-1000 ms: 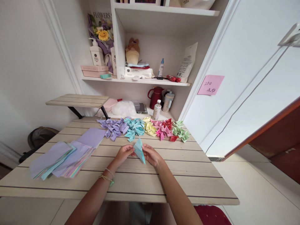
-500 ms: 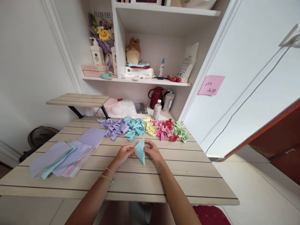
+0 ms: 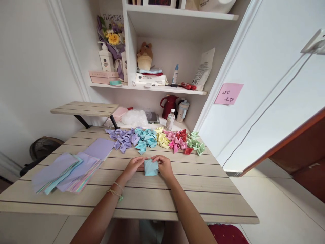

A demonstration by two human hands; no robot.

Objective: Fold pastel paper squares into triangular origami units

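Note:
A light-blue sheet of origami paper (image 3: 151, 168), folded into a small square, is held just above the table between my hands. My left hand (image 3: 135, 166) pinches its upper left edge, with the fingers partly behind the paper. At the upper right corner, my right hand (image 3: 164, 165) grips it with curled fingers. Beyond the hands lie folded paper pieces in colour groups: purple ones (image 3: 124, 139), blue ones (image 3: 146, 138), yellow ones (image 3: 162, 139), pink and red ones (image 3: 178, 141), and green ones (image 3: 196, 144).
Stacks of coloured paper sheets (image 3: 57, 171) lie on the left of the slatted table (image 3: 203, 200). A small raised stand (image 3: 85, 107) is behind them. At the back edge stands a clear bottle (image 3: 170, 120), near a red jug (image 3: 169, 105) and a tumbler (image 3: 182, 111).
The blue paper has gone from a pointed, kite-like shape to a small square facing me. My right hand has shifted over its top right corner; my left hand keeps its grip.

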